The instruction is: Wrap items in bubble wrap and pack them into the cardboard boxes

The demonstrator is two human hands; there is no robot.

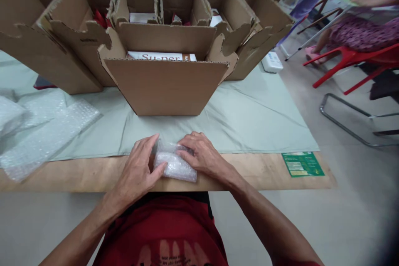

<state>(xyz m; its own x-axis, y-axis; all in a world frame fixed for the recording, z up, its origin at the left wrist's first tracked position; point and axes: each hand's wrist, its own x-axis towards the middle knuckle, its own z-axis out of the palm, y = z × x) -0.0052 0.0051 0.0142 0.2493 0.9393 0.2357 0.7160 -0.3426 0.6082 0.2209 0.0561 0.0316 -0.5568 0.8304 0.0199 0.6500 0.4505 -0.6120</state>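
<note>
Hands: left hand [140, 165] and right hand [202, 156] clasp a clear, rectangular plastic bubble-wrap bundle [179, 169]
Bundle step: apparently folding
Next fold: likely needs firm, even pressure

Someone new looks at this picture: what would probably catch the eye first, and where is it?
Probably the cardboard box in the centre, before a row of cardboard bins, with a white "Su-per" carton showing inside. Just below it, the left hand and right hand hold a bubble-wrap bundle at the near side of the table. At far right, a red chair stands out.
</note>
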